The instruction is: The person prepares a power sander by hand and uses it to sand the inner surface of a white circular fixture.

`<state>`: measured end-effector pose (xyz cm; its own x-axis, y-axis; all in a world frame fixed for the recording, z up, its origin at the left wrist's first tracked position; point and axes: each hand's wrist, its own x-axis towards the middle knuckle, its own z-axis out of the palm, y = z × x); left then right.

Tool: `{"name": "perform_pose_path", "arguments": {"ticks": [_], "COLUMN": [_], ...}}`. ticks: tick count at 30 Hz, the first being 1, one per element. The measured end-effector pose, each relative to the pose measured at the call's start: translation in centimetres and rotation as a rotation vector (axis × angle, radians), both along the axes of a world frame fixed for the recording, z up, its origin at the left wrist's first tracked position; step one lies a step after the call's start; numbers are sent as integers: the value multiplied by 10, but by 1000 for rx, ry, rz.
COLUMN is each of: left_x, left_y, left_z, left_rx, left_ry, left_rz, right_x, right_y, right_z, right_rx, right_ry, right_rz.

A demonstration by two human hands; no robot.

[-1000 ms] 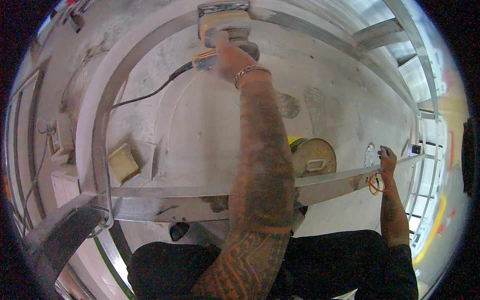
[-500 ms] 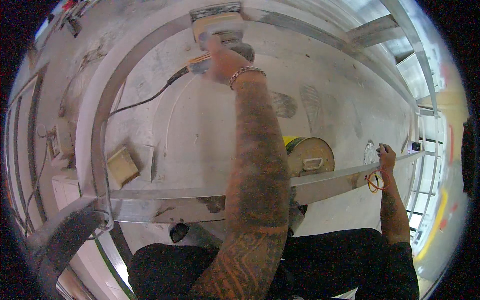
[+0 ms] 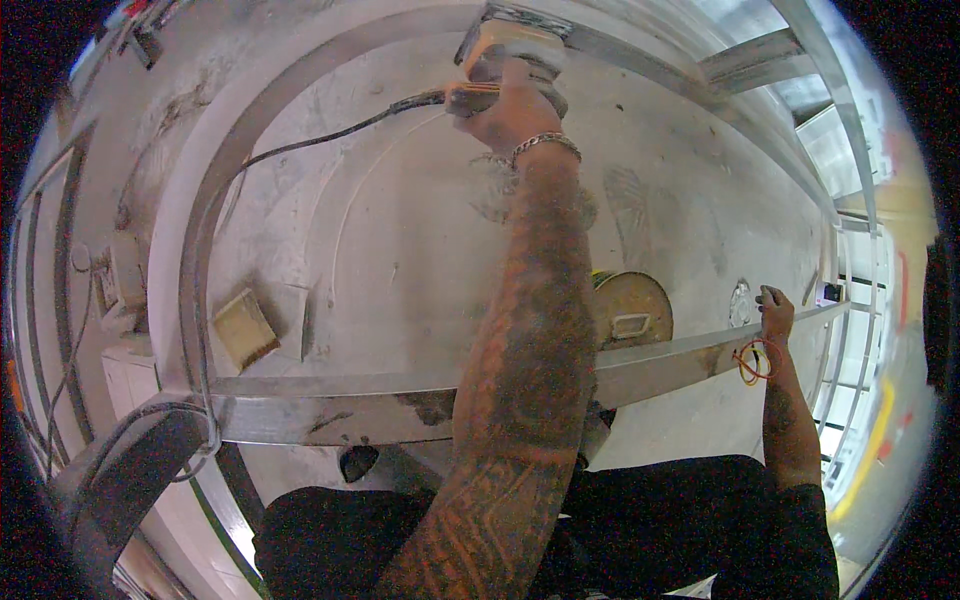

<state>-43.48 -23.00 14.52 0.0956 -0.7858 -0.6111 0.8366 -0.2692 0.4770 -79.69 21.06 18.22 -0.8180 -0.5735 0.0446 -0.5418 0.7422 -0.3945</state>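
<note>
A corded power sander (image 3: 515,42) with a tan body sits against the far curved bar of a metal frame (image 3: 330,50). My left hand (image 3: 510,115) is closed around its grip, with the arm stretched away across the frame's near bar. From the grip, a dark cable (image 3: 350,132) runs left toward the frame's corner. Off to the right, my right wrist rests at the near bar (image 3: 680,378), and my right hand (image 3: 775,312) hangs just beyond it with fingers curled; their inner side is hidden. Thin red and yellow cords (image 3: 755,362) loop at that wrist.
Below the frame stands a round drum (image 3: 637,307) with a handle on its lid, partly behind my left arm. A tan brush-like block (image 3: 245,330) lies at the left. Crumpled clear wrapping (image 3: 740,303) is near my right hand. More metal bars (image 3: 755,62) rise at the far right.
My left hand and the sander have moved right along the far bar, drawing the cable with them. My right hand has stayed in place.
</note>
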Motion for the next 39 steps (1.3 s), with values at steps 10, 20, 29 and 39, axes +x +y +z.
{"name": "perform_pose_path", "arguments": {"ticks": [10,20,29,39], "left_x": [-36,-24,-16,-37], "left_y": [12,15,15,30], "left_z": [-5,-1,2,9], "left_rx": [67,0,10,-59], "left_ry": [-266,-103,-149,-174], "left_rz": [29,-38,-78,-156], "right_x": [-7,0,-3,-11], "right_y": [0,-2,-2,4], "right_z": [-2,0,0,2], "right_rx": [27,34,48,77], "right_ry": [15,-6,20,45], "right_rz": [-29,-71,-24,-61]}}
